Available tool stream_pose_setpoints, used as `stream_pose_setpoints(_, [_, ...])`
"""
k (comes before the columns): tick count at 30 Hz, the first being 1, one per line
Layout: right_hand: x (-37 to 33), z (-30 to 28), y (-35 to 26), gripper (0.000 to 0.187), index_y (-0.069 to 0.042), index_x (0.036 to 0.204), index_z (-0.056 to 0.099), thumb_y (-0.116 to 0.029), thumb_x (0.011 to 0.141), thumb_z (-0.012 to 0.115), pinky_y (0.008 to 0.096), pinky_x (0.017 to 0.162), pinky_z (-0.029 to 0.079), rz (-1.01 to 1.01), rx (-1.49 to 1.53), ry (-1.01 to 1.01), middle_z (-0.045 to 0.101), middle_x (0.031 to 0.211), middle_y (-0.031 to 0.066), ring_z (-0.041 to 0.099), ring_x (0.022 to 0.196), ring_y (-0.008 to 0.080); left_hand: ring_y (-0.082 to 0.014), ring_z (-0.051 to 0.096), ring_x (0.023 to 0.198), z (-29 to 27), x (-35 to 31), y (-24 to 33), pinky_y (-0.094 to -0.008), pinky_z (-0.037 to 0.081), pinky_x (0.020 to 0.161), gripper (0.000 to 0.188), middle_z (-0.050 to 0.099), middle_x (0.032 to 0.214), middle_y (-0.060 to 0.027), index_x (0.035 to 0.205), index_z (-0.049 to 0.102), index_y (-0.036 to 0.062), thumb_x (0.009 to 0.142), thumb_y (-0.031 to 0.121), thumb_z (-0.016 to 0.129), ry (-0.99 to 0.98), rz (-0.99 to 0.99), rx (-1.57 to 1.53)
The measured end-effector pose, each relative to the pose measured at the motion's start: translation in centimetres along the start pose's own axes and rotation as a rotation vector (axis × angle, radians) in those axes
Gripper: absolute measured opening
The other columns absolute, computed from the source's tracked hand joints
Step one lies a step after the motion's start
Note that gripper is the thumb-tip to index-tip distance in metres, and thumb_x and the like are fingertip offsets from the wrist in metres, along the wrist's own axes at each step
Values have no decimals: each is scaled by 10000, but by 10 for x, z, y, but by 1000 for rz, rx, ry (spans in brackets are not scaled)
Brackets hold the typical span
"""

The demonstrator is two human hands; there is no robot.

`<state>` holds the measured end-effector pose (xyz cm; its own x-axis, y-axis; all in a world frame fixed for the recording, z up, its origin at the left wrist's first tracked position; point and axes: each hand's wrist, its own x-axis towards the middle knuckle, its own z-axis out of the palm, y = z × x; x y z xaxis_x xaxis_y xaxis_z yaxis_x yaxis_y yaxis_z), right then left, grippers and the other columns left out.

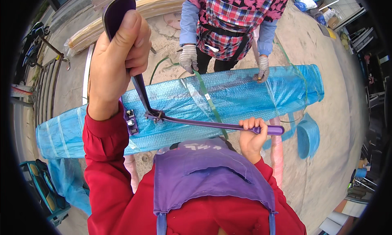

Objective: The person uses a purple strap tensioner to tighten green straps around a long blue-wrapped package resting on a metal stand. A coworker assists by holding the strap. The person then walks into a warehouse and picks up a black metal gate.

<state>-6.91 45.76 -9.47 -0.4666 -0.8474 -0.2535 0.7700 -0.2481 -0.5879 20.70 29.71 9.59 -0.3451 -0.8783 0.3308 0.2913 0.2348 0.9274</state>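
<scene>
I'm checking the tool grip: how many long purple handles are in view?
2: the raised handle, in the left hand, and the lower handle, in the right hand.

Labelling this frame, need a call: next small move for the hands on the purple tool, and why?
Probably ease the left hand down toward the right hand, closing the tool: each hand clasps one handle, the handles stand wide apart, and the hinged end is over the blue bundle. What it bites, if anything, isn't clear.
</scene>
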Motion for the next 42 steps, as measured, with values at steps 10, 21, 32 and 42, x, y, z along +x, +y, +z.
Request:
stream_pose_setpoints(10, [-43,-80,36,198,-84,725,399,-184,885,458,476,947,406,89,211,286,420,716,65,444,720,227,-108,365,524,87,29,-46,-284,319,483,328,446,600,-11,824,563,11,939,318,553,-473,-5,457])
stream_pose_setpoints(21, [-34,-113,45,166,-5,875,450,-166,900,484,450,995,397,173,-101,114,509,946,153,517,1009,300,-440,571,708,193,-38,-145,-463,421,593,309,581,731,-258,842,542,-15,870,285,609,-922,-38,717])
stream_pose_setpoints(32, [23,-219,-13,259,-4,1148,484,-148,934,456,452,986,424,531,307,52,518,1150,149,495,1144,310,-412,586,706,258,-55,-246,-447,432,618,273,601,758,-228,880,578,12,856,280,623,-882,-169,968])
stream_pose_setpoints(42, [24,-229,-104,306,74,1197,439,-36,914,395,437,1024,395,795,11,-283,474,1256,205,472,1196,331,-342,566,960,307,-96,-290,-429,425,816,536,602,998,-151,1104,571,51,708,375,731,-768,-137,1211])
